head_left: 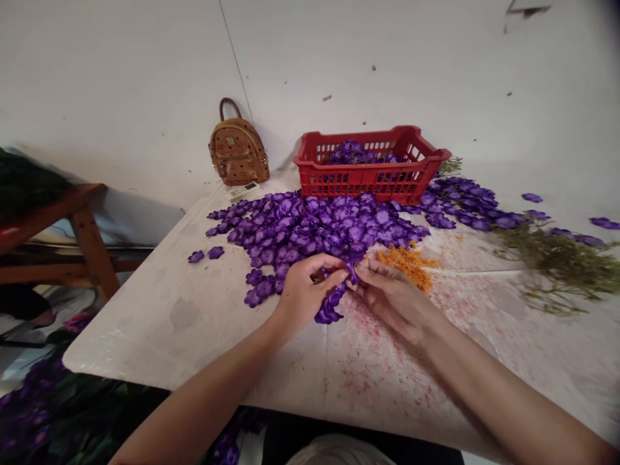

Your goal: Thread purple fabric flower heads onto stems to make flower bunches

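A wide heap of purple cloth flower petals (pixel 314 226) covers the middle of the white table (pixel 194 323). My left hand (pixel 305 290) is curled round a stack of purple petals (pixel 329 309) that hangs below its fingers. My right hand (pixel 387 290) meets it from the right, its fingertips pinched on a purple petal (pixel 352 272) at the top of that stack. Both hands sit at the near edge of the heap.
A red plastic crate (pixel 368 169) with more purple petals stands behind the heap. Orange flower bits (pixel 409 263) lie beside my right hand, green stems (pixel 557 265) at right. A brown backpack (pixel 238 150) leans on the wall; a wooden bench (pixel 72 219) at left.
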Available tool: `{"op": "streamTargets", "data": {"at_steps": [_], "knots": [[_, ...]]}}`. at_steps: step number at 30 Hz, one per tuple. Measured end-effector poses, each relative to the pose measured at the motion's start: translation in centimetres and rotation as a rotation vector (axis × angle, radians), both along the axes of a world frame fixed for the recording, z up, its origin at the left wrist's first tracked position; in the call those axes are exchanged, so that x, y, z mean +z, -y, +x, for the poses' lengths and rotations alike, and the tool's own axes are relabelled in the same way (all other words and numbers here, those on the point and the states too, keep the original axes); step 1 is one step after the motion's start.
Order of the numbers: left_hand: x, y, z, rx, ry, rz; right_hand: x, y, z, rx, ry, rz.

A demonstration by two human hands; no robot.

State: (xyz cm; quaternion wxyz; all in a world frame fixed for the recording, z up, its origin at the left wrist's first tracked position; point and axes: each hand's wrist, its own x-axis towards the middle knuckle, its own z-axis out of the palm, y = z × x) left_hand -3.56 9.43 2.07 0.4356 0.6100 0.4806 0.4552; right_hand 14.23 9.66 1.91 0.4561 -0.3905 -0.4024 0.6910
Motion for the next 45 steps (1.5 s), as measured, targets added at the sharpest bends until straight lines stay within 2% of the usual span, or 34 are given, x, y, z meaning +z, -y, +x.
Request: {"op": "streamTargets", "data": {"at_steps": [3, 6, 8, 10, 12, 16, 21, 25, 27, 29, 31, 34, 39, 41, 45], "knots": [[0.1, 0.4, 0.2, 0.050, -0.121, 0.114, 0.1, 0.0, -0.1, 0.012, 0.006, 0.009], [0.4, 0.7, 0.3, 0.056, -0.200, 0.201, -0.1, 0.0, 0.0, 0.006, 0.095, 0.115], [0.5, 0.7, 0.2, 0.045, -0.216, 0.202, -0.3, 0.0, 0.1, -0.026, 0.158, 0.191], [0.5, 0.6, 0.1, 0.029, -0.176, 0.148, -0.3, 0.0, 0.1, -0.059, 0.176, 0.198], [0.5, 0.4, 0.0, -0.003, -0.096, 0.057, -0.2, 0.1, 0.1, -0.075, 0.149, 0.136], [0.4, -0.1, -0.1, -0.063, 0.051, -0.059, 0.2, 0.4, -0.2, -0.003, 0.093, 0.078], [0.1, -0.2, 0.0, -0.062, 0.277, -0.218, 0.4, 0.4, -0.1, -0.116, 0.227, 0.301], [0.2, -0.3, 0.1, -0.044, 0.363, -0.303, 0.9, 0.2, 0.0, 0.040, 0.396, 0.371], [0.4, -0.4, 0.1, -0.053, 0.347, -0.317, 1.2, 0.2, -0.1, 0.062, 0.514, 0.398], [0.3, -0.4, 0.1, -0.064, 0.326, -0.320, 1.2, 0.2, -0.2, -0.007, 0.621, 0.467], [0.2, -0.4, 0.1, -0.069, 0.301, -0.312, 1.1, 0.2, -0.3, -0.076, 0.670, 0.555], [-0.1, -0.4, 0.0, -0.071, 0.244, -0.274, 0.8, 0.2, 0.0, -0.102, 0.692, 0.639], [0.0, -0.6, 0.0, -0.031, 0.101, -0.169, 0.6, -0.1, 0.7, -0.241, 0.614, 0.539], [0.0, -0.6, 0.1, 0.005, 0.032, -0.121, 0.6, 0.0, 0.6, -0.217, 0.513, 0.498], [-0.4, -0.4, 0.4, 0.011, -0.133, 0.008, 0.5, 0.5, -0.4, 0.011, 0.352, 0.445]]}}
